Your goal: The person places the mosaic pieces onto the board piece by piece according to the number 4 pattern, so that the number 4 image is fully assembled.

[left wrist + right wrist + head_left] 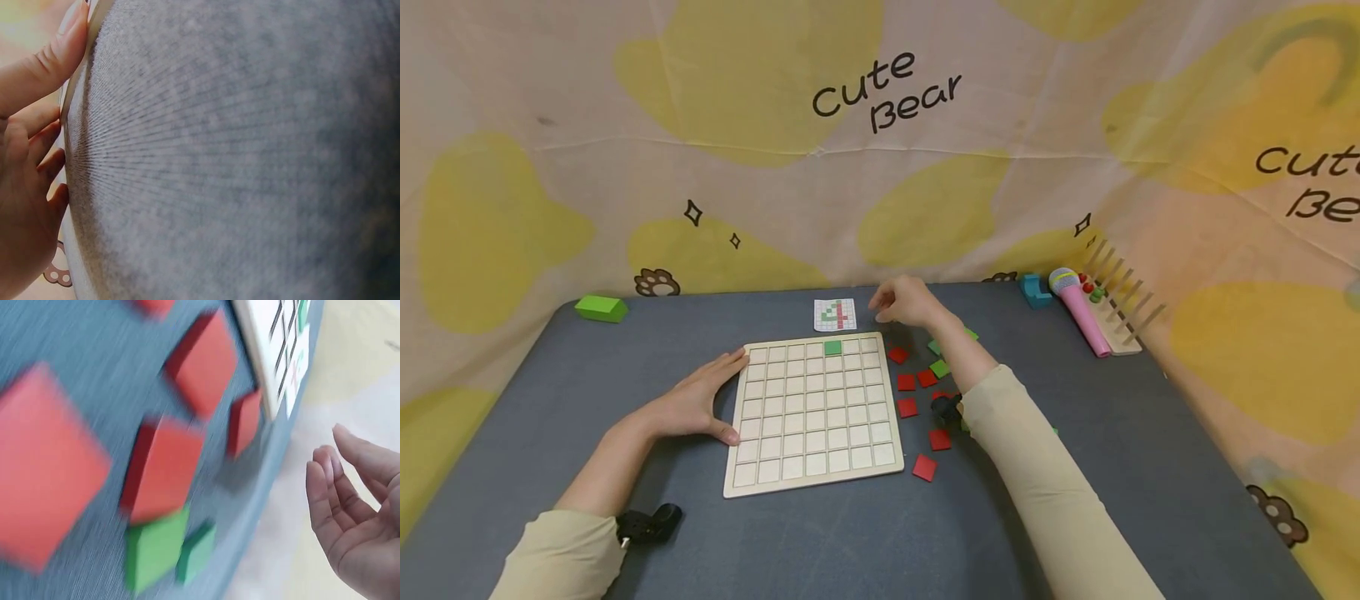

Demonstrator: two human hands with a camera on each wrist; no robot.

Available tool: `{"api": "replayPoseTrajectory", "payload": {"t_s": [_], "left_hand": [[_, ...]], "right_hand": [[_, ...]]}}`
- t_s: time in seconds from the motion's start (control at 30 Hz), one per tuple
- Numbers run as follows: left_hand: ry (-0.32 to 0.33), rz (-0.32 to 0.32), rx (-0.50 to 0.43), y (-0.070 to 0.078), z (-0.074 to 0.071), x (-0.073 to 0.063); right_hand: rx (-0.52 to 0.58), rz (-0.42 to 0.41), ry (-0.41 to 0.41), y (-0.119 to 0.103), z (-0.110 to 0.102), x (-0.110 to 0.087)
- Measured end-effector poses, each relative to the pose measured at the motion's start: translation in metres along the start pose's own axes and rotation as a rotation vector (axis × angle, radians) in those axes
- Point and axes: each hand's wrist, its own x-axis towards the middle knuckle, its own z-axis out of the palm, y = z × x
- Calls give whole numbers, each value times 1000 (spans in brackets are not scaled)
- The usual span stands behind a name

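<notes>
A pale wooden grid board lies on the table, with one green square tile in its top row. My left hand rests against the board's left edge, thumb and fingers spread and touching it. Past the board's top right corner, my right hand hovers with loosely bent fingers; the right wrist view shows nothing between them. Near that hand lies a small printed card with a green and red pattern. Loose red tiles and green tiles are scattered right of the board, some hidden under my right forearm.
At the back left sits a green block. A blue block, a pink toy microphone and a wooden pegged stand are at the back right. A patterned cloth hangs behind the table.
</notes>
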Motion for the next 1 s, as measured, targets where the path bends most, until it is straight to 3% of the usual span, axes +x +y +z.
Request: {"api": "replayPoseTrajectory", "payload": {"t_s": [0.5,1.0], "left_hand": [[4,18,-9,1,0,-1],[-1,13,-5,-2,0,-1]], "right_hand": [[-42,42,-115,54,-37,-23],[42,118,-251,79,-47,-34]]}}
